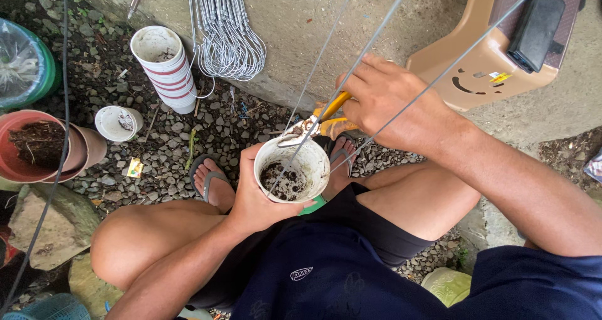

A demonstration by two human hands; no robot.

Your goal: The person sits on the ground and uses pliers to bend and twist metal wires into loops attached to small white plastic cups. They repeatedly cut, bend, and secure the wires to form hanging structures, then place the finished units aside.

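Observation:
My left hand (251, 197) grips a white plastic cup (311, 161) with dark soil at its bottom, held above my knees. My right hand (389, 103) is closed on yellow-handled pliers (316, 120) whose metal jaws sit at the cup's far rim. Thin steel wires (370, 41) run from the cup up and away to the upper right, passing over my right hand. I squat on gravel in grey flip-flops (210, 177).
A stack of white cups (164, 66) with red bands stands at the upper left, a single small white cup (116, 122) nearby. A bundle of bent wire hangers (227, 34) leans on the concrete ledge. Terracotta pots (37, 145) with soil sit left; a tan plastic chair (495, 50) right.

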